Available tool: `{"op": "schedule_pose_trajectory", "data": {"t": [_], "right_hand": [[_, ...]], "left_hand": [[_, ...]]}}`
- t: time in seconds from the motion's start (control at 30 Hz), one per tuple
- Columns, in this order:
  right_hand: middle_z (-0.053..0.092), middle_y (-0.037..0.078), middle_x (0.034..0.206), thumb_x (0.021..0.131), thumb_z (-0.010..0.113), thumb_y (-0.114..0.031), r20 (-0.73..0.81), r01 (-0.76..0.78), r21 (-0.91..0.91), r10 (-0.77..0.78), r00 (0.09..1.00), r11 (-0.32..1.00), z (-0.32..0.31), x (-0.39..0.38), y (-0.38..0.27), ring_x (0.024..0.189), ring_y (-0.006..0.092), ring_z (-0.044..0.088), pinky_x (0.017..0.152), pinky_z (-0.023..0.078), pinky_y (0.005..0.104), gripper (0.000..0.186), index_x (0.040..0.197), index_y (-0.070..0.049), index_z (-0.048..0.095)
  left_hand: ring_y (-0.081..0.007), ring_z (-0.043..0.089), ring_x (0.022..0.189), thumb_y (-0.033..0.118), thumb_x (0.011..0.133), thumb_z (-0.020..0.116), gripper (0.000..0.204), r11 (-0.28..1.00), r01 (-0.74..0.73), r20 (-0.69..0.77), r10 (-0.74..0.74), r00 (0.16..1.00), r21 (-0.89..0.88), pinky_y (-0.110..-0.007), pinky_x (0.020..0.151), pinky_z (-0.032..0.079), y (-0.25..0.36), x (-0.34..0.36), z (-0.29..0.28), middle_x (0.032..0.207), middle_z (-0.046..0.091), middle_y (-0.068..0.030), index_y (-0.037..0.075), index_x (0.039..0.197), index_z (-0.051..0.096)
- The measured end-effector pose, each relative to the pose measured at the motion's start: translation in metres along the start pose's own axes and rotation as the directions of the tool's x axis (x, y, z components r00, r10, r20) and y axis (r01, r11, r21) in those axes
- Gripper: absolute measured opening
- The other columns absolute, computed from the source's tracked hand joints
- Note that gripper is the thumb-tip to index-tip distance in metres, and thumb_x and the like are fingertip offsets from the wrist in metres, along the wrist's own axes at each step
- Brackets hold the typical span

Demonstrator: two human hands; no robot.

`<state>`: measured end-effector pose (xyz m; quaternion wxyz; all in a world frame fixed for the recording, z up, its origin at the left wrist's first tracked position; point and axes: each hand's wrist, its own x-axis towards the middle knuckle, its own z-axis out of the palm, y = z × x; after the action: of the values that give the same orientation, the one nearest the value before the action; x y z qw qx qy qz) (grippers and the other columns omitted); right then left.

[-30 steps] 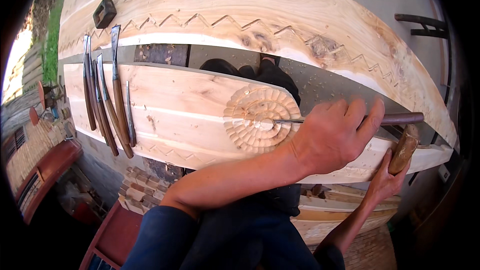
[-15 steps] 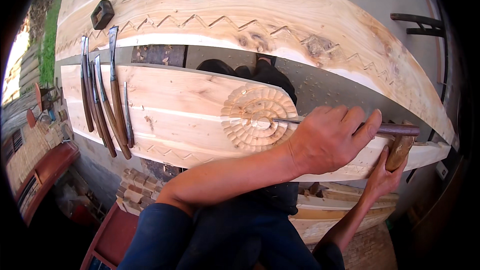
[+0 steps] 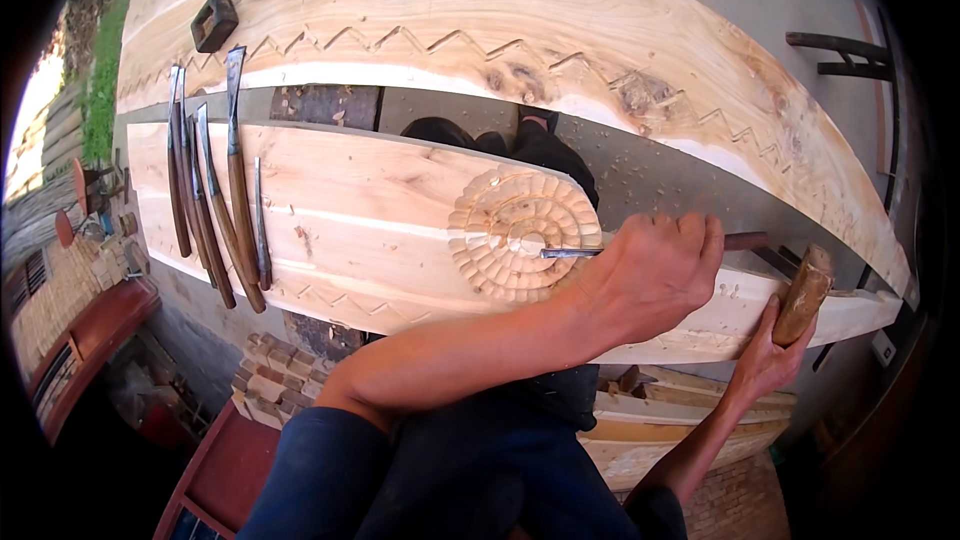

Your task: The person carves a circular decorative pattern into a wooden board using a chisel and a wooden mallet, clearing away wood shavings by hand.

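Observation:
My left hand (image 3: 650, 275) is closed around a gouge (image 3: 568, 252), its blade resting on the carved spiral rosette (image 3: 505, 210) of the near pale plank (image 3: 350, 220). The dark handle sticks out to the right of my knuckles. My right hand (image 3: 775, 350) grips a round wooden mallet (image 3: 805, 290) upright at the plank's narrow right end, just beyond the gouge's handle. Several chisels and gouges (image 3: 240, 220) with wooden handles lie across the plank's left part.
A second plank (image 3: 420, 15) with grooved zigzags lies beyond, carrying a dark metal block (image 3: 213, 24). Wood offcuts (image 3: 280, 375) are stacked below left, near a red frame (image 3: 230, 460). A dark bar rack (image 3: 840, 45) stands at right, and dark-clad legs (image 3: 540, 155) show between the planks.
My left hand has shifted slightly left and lower, and the gouge handle has moved left, away from the mallet, with the blade tip slightly lower on the rosette.

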<state>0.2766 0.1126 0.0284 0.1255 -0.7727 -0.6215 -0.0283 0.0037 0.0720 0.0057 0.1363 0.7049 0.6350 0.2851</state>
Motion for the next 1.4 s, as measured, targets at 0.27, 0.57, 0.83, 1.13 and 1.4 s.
{"op": "schedule_pose_trajectory", "data": {"t": [0.27,0.57,0.83,1.13,1.4], "right_hand": [[0.076,0.021,0.135,0.093,0.090,-0.029,0.010,0.077,0.117,-0.079,0.997,0.990,0.002,0.001,0.007,0.117,0.0330,0.074,0.101,0.056,0.0443,0.066,0.149,-0.004,0.066],[0.076,0.018,0.137,0.094,0.088,-0.032,0.013,0.039,0.003,-0.039,0.999,0.999,-0.001,0.002,0.001,0.120,0.0374,0.073,0.102,0.055,0.0475,0.064,0.148,-0.006,0.066],[0.081,0.013,0.124,0.096,0.087,-0.030,0.012,0.031,0.072,-0.032,0.999,0.997,0.002,-0.003,0.003,0.108,0.0266,0.077,0.095,0.059,0.0404,0.056,0.145,-0.008,0.069],[0.075,0.016,0.129,0.098,0.085,-0.013,0.052,0.003,0.198,-0.013,0.999,0.980,0.007,-0.009,0.000,0.110,0.0240,0.071,0.099,0.058,0.0413,0.053,0.144,0.003,0.066],[0.076,0.017,0.134,0.098,0.083,-0.017,0.031,0.143,0.104,-0.147,0.989,0.984,0.006,-0.006,0.010,0.111,0.0286,0.073,0.096,0.058,0.0415,0.056,0.148,0.000,0.064]], "left_hand": [[-0.0139,0.053,0.065,0.019,0.086,0.067,0.044,0.937,-0.309,-0.329,0.244,0.912,-0.162,-0.029,0.055,0.041,0.016,-0.007,0.001,0.079,0.050,-0.0004,0.000,0.125,0.075],[-0.0142,0.053,0.064,0.019,0.086,0.069,0.045,0.984,-0.095,-0.376,0.032,0.926,-0.151,-0.030,0.054,0.040,0.004,0.000,-0.005,0.080,0.051,-0.0012,0.003,0.128,0.074],[-0.0143,0.055,0.066,0.020,0.087,0.069,0.041,0.978,-0.172,-0.373,0.118,0.920,-0.116,-0.030,0.055,0.041,0.009,-0.002,-0.002,0.081,0.053,-0.0012,0.002,0.123,0.074],[-0.0142,0.057,0.069,0.019,0.088,0.069,0.039,0.961,-0.242,-0.438,0.161,0.884,-0.136,-0.030,0.056,0.039,0.015,-0.007,-0.011,0.082,0.057,-0.0016,-0.004,0.119,0.075],[-0.0133,0.053,0.069,0.017,0.088,0.069,0.042,0.973,-0.227,-0.418,0.189,0.888,-0.041,-0.030,0.058,0.037,0.017,-0.025,-0.038,0.082,0.054,-0.0012,-0.005,0.122,0.075]]}}
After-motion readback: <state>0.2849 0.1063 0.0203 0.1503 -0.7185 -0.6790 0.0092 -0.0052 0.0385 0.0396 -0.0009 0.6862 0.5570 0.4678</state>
